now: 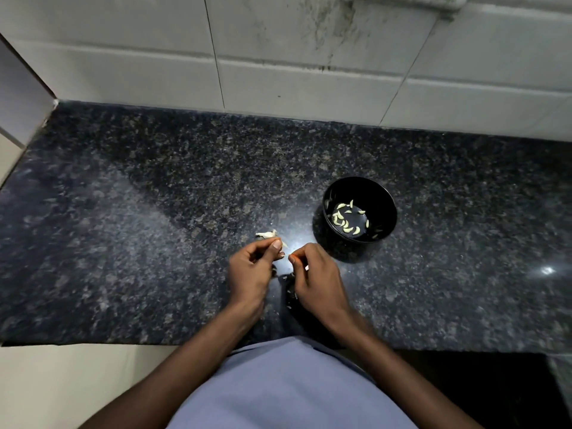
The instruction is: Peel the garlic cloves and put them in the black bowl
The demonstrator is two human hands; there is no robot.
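Head camera looks down on a dark speckled granite worktop (154, 212) backed by a wall of pale tiles (278, 57), some of them streaked with dark grime. Both hands meet near the middle of the front edge, held just above the stone.

The left hand (252, 269) has its fingers curled in, the thumb pressed forward over a small pale piece, seemingly a garlic clove (283, 246), of which only a sliver shows past the thumb tip. The right hand (315, 274) is curled too, its thumb and forefinger pinched together just beside the left thumb; whatever they nip is too small to make out, possibly a shred of skin, so its grip cannot be told for sure. The two hands almost touch at the fingertips.

Just beyond the left hand, a scrap of papery garlic skin (266, 234) lies on the worktop. A few more pale flecks sit in the shadow between and under the wrists.

The black bowl (383, 193) stands upright on the worktop, ahead and to the right of the right hand, near it but apart. In its bottom lie a good number of peeled cloves (343, 223), pale yellow-green crescents, scattered mostly on the left and nearer part of the base.

A blue-grey shirt (288, 391) fills the lower centre, with both bare forearms reaching forward from it.
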